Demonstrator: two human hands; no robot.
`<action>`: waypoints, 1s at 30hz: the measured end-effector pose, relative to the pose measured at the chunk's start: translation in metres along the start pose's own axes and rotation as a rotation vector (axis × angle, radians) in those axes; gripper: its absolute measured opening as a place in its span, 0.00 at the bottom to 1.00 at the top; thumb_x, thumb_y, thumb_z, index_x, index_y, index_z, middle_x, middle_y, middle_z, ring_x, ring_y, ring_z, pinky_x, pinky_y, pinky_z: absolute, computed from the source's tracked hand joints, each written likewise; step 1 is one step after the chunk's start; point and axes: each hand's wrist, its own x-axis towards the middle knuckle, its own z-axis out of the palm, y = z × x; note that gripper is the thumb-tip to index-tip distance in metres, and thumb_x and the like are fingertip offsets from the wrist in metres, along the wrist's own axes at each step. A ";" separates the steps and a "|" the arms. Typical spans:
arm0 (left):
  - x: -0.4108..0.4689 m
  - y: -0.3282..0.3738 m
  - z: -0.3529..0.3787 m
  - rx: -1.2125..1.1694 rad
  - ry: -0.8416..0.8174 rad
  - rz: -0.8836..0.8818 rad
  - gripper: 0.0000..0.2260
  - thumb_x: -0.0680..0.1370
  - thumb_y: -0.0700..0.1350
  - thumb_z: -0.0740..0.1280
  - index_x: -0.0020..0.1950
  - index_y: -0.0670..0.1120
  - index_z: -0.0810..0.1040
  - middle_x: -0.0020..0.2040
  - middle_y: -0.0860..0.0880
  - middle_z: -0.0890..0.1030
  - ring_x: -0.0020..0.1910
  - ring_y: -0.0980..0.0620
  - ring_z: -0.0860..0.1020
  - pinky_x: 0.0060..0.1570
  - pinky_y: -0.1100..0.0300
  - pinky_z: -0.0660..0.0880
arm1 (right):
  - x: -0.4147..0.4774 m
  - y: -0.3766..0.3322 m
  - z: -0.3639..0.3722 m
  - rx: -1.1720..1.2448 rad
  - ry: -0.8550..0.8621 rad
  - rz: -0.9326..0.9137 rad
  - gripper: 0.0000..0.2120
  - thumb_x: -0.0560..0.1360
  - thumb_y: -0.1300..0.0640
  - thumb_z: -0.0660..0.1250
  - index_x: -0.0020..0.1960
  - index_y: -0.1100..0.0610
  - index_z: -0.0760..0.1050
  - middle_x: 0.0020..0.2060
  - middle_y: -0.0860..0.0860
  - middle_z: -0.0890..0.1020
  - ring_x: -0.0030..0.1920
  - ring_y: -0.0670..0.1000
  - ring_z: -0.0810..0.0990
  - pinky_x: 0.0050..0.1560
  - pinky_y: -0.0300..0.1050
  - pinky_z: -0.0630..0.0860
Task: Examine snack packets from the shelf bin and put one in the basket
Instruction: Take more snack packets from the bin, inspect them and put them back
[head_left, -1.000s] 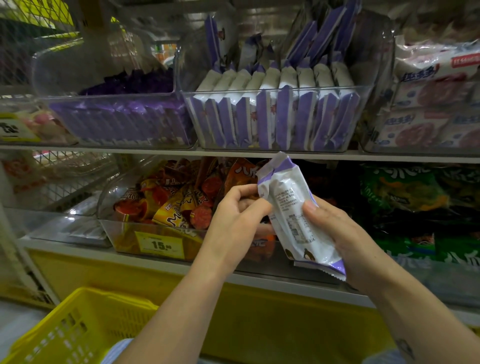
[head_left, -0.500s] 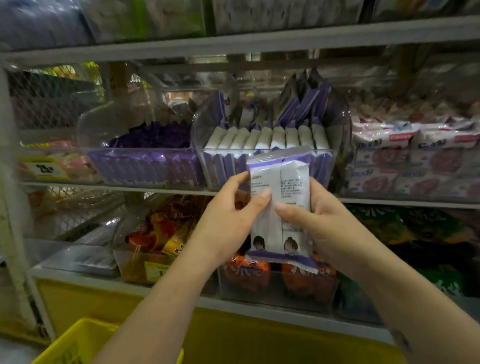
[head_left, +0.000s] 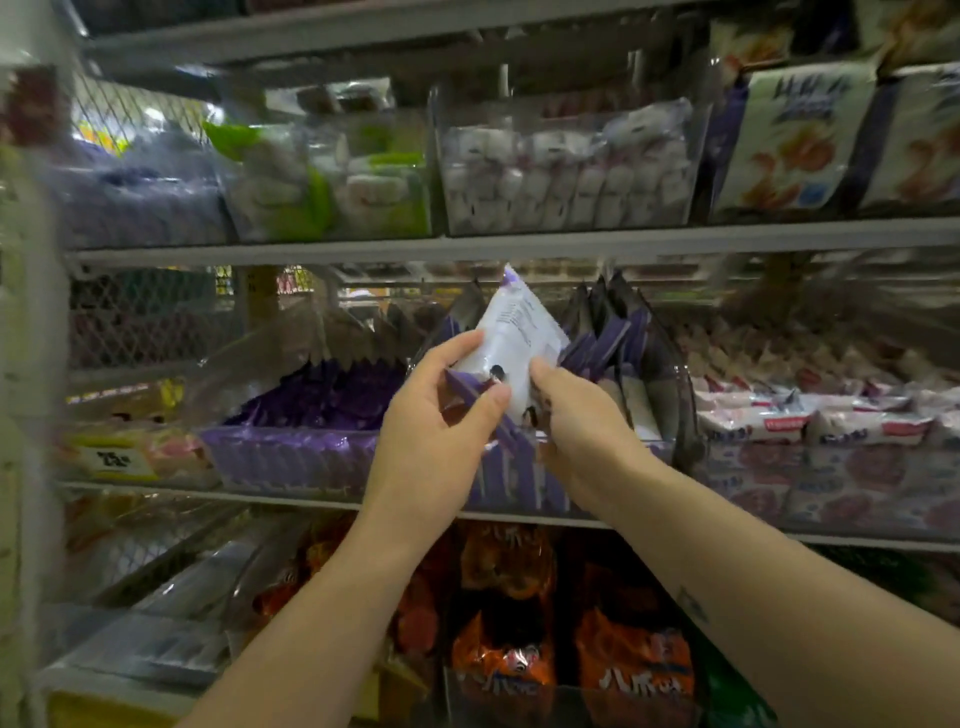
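Left hand (head_left: 435, 434), right hand (head_left: 583, 426) both pinch tilted packet (head_left: 511, 332); right grip seemingly clamped.

Grey metal shelf boards (head_left: 519, 244) are running across the view in stacked tiers. A grey diamond-mesh wire panel (head_left: 145, 317) is showing behind the middle tier at left, and a pale upright post (head_left: 26, 415) is standing at the left edge. Daylight is glowing through the mesh.
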 end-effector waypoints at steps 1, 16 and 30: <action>0.009 0.000 -0.003 0.072 0.030 0.046 0.16 0.77 0.45 0.70 0.55 0.66 0.75 0.46 0.58 0.83 0.48 0.58 0.82 0.53 0.57 0.79 | 0.008 -0.004 0.000 -0.121 -0.029 -0.007 0.10 0.83 0.52 0.56 0.54 0.53 0.75 0.44 0.51 0.84 0.44 0.48 0.83 0.39 0.43 0.81; 0.116 -0.029 -0.015 0.918 -0.007 0.315 0.12 0.77 0.58 0.65 0.60 0.60 0.73 0.31 0.57 0.76 0.39 0.51 0.80 0.35 0.58 0.70 | 0.129 -0.045 -0.021 -1.603 -0.093 -0.438 0.15 0.77 0.54 0.64 0.63 0.53 0.76 0.59 0.55 0.79 0.59 0.57 0.78 0.58 0.54 0.77; 0.197 -0.064 0.020 1.334 -0.225 0.248 0.16 0.78 0.58 0.62 0.64 0.57 0.73 0.67 0.51 0.75 0.70 0.48 0.67 0.73 0.48 0.50 | 0.179 -0.036 -0.032 -1.723 -0.230 -0.263 0.17 0.76 0.50 0.63 0.63 0.54 0.74 0.57 0.54 0.79 0.54 0.57 0.78 0.48 0.46 0.74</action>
